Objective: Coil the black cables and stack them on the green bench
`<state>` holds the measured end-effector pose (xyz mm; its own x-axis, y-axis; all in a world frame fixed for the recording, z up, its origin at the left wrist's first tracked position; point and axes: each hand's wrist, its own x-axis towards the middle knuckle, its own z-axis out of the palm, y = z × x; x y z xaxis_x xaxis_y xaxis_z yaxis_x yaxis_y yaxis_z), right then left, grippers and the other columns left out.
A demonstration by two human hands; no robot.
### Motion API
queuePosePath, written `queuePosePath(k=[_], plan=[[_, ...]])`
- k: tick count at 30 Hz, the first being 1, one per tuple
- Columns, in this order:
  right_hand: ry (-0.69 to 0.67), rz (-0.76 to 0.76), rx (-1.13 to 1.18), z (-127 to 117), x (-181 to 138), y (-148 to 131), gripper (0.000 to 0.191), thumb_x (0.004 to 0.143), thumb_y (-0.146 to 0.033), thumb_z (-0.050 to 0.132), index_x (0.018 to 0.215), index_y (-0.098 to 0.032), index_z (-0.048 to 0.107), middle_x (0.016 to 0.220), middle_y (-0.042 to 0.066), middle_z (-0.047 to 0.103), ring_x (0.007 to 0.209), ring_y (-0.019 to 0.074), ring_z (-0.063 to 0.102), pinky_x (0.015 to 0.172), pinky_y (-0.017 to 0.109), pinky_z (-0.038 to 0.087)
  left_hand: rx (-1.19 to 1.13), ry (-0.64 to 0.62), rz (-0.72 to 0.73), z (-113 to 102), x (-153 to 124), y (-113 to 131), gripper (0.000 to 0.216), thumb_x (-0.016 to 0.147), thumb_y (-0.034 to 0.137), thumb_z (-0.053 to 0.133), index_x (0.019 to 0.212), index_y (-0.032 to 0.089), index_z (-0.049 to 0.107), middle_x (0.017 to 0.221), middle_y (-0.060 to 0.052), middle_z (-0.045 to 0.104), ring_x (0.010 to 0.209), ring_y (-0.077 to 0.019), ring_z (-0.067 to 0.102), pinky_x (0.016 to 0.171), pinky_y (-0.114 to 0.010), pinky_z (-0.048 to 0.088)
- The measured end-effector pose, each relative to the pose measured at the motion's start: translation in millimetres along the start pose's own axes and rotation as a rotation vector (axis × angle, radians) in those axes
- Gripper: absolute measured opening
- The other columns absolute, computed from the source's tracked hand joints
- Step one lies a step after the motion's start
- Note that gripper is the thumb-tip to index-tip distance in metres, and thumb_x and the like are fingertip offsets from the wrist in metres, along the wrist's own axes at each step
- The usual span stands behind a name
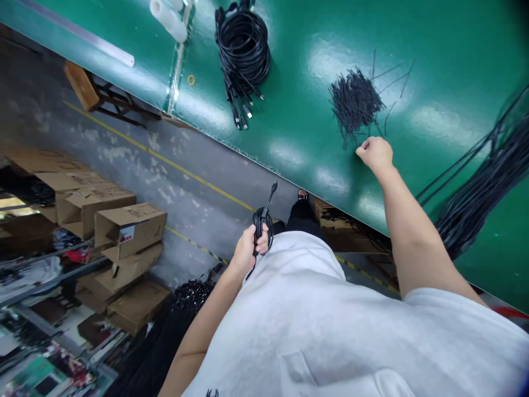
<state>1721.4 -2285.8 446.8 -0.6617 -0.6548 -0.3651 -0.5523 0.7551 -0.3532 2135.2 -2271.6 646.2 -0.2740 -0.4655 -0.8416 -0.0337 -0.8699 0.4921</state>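
My left hand (253, 245) is wrapped round a small coil of black cable (259, 220) in front of my body, off the table's edge. The cable's plug end (273, 188) sticks up out of the coil. Over the green table, my right hand (376, 153) is closed, thumb and fingers pressed together, just on the near side of a heap of short black twist ties (355, 102). Whatever may be between those fingertips is hidden or too thin to make out. A few loose ties lie spread beyond the heap.
Finished-looking black cable coils (243, 47) lie stacked on the green table (297, 105), plugs toward me. Long uncoiled black cables (483, 187) lie at the right. A yellow ring (191, 80), white roll (168, 19) and metal strip (91, 36) are at left. Cardboard boxes (132, 215) stand behind.
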Motion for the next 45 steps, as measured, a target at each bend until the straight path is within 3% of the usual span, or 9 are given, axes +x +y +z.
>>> queuePosePath(k=[5, 9, 14, 16, 19, 27, 36, 42, 45], plan=[[-0.027, 0.078, 0.171, -18.0, -45.0, 21.6, 0.009, 0.073, -0.011, 0.058, 0.071, -0.019, 0.054, 0.071, 0.006, 0.059, 0.086, 0.0255, 0.061, 0.092, 0.048, 0.047, 0.088, -0.138, 0.106, 14.5, 15.6, 14.0, 0.040, 0.082, 0.053, 0.070, 0.091, 0.016, 0.055, 0.059, 0.009, 0.037, 0.044, -0.0032, 0.028, 0.045, -0.019, 0.026], [-0.152, 0.126, 0.544, -30.2, -128.8, 24.6, 0.016, 0.077, -0.021, 0.062, 0.093, -0.019, 0.064, 0.069, 0.000, 0.059, 0.067, 0.0172, 0.058, 0.080, 0.039, 0.051, 0.226, -0.321, 0.206, 30.7, 26.4, 25.6, 0.043, 0.088, 0.055, 0.065, 0.103, 0.016, 0.058, 0.067, 0.007, 0.043, 0.051, -0.0045, 0.034, 0.051, -0.020, 0.029], [-0.683, -0.045, 0.983, -10.5, -249.1, -32.2, 0.032, 0.076, -0.046, 0.073, 0.094, -0.020, 0.072, 0.071, 0.000, 0.063, 0.057, 0.0119, 0.049, 0.058, 0.029, 0.045, 0.547, -0.575, 0.264, 49.9, 27.1, 35.0, 0.040, 0.096, 0.055, 0.051, 0.097, 0.016, 0.059, 0.067, 0.005, 0.046, 0.057, -0.0075, 0.037, 0.058, -0.024, 0.034], [-0.696, -0.069, 1.123, 2.7, -271.0, -68.5, 0.032, 0.077, -0.050, 0.072, 0.087, -0.020, 0.071, 0.076, 0.002, 0.066, 0.058, 0.0118, 0.049, 0.056, 0.028, 0.044, 0.709, -0.715, 0.231, 52.7, 25.4, 33.5, 0.041, 0.096, 0.053, 0.050, 0.082, 0.016, 0.058, 0.063, 0.004, 0.047, 0.057, -0.0081, 0.039, 0.061, -0.025, 0.034], [-0.522, -0.083, 1.333, 10.9, -272.5, -109.4, 0.031, 0.076, -0.051, 0.070, 0.089, -0.023, 0.067, 0.089, 0.004, 0.068, 0.072, 0.0156, 0.058, 0.064, 0.030, 0.048, 0.785, -0.792, 0.197, 49.1, 25.0, 23.5, 0.043, 0.095, 0.053, 0.050, 0.074, 0.015, 0.056, 0.063, 0.002, 0.050, 0.059, -0.0085, 0.042, 0.062, -0.025, 0.034], [-0.381, -0.160, 1.308, 0.4, -266.3, -130.9, 0.024, 0.075, -0.040, 0.069, 0.068, -0.020, 0.056, 0.058, -0.005, 0.040, 0.054, 0.0095, 0.033, 0.053, 0.027, 0.030, 0.482, -0.440, 0.457, 26.9, 30.2, -1.5, 0.047, 0.091, 0.048, 0.058, 0.126, 0.020, 0.044, 0.072, 0.006, 0.052, 0.058, -0.0089, 0.043, 0.063, -0.025, 0.036], [0.040, -0.665, 0.457, 2.6, -276.4, -132.3, 0.026, 0.098, -0.034, 0.047, 0.093, -0.022, 0.070, 0.096, 0.010, 0.068, 0.083, 0.0212, 0.061, 0.073, 0.036, 0.046, 0.832, -0.151, 0.602, 7.6, 30.9, 4.4, 0.008, 0.095, 0.025, 0.051, 0.092, 0.019, 0.053, 0.072, 0.002, 0.055, 0.069, -0.0135, 0.050, 0.070, -0.026, 0.038], [-0.219, -1.227, 0.242, -23.0, -239.9, -134.3, 0.029, 0.098, -0.021, 0.040, 0.103, -0.023, 0.069, 0.125, 0.010, 0.067, 0.129, 0.0294, 0.053, 0.110, 0.052, 0.038, 0.771, -0.198, 0.554, 13.6, 51.0, -0.7, 0.018, 0.088, 0.016, 0.059, 0.106, 0.016, 0.060, 0.073, 0.001, 0.057, 0.070, -0.0141, 0.052, 0.067, -0.026, 0.038], [-0.269, -1.305, 0.196, -29.7, -227.9, -137.8, 0.025, 0.096, -0.023, 0.044, 0.092, -0.027, 0.069, 0.107, 0.009, 0.070, 0.116, 0.0303, 0.059, 0.105, 0.051, 0.044, 0.555, -0.366, 0.317, 17.1, 55.4, 6.8, 0.019, 0.085, 0.021, 0.063, 0.103, 0.014, 0.061, 0.057, 0.008, 0.042, 0.053, -0.0091, 0.037, 0.055, -0.024, 0.028]])
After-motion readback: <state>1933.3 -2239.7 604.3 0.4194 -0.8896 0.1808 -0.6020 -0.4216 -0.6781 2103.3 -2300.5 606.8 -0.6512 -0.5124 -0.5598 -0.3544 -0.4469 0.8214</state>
